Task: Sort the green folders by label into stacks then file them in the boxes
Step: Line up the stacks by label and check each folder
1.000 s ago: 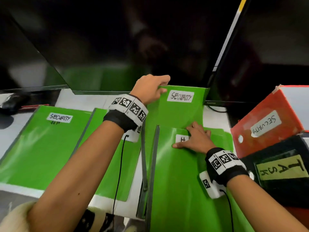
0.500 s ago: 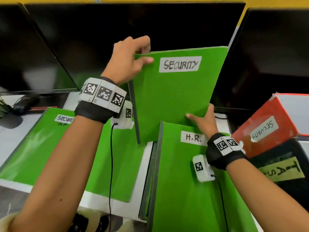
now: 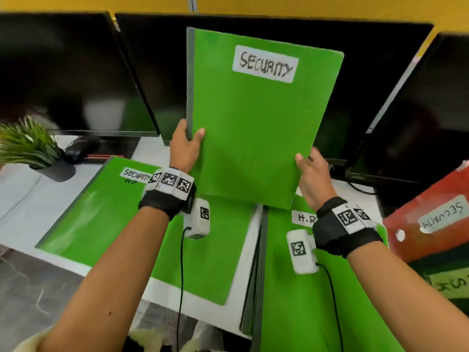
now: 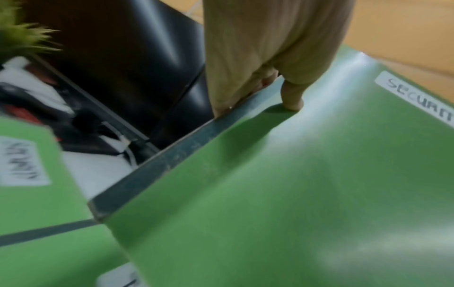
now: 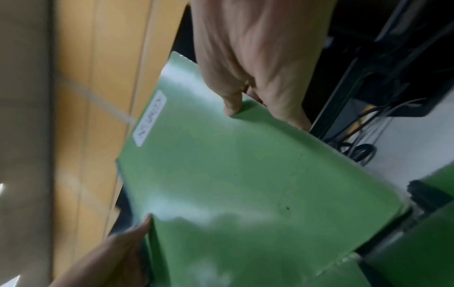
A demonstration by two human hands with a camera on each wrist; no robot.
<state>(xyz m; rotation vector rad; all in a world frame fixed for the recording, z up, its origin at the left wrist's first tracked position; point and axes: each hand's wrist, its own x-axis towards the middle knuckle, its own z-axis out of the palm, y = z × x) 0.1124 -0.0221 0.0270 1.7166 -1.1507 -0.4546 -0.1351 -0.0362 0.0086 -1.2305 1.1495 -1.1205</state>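
Green folder (image 3: 253,128) labelled "SECURITY" stands nearly upright in the air before the dark monitors (image 3: 76,72), above the desk. Left hand (image 3: 184,148) pinches its grey spine edge, thumb on the front; right hand (image 3: 313,174) pinches the opposite edge likewise. Below lie a flat folder (image 3: 83,212) marked "SECURITY" and a stack (image 3: 317,301) topped "H.R." A red box (image 3: 426,224) at right also reads "SECURITY".
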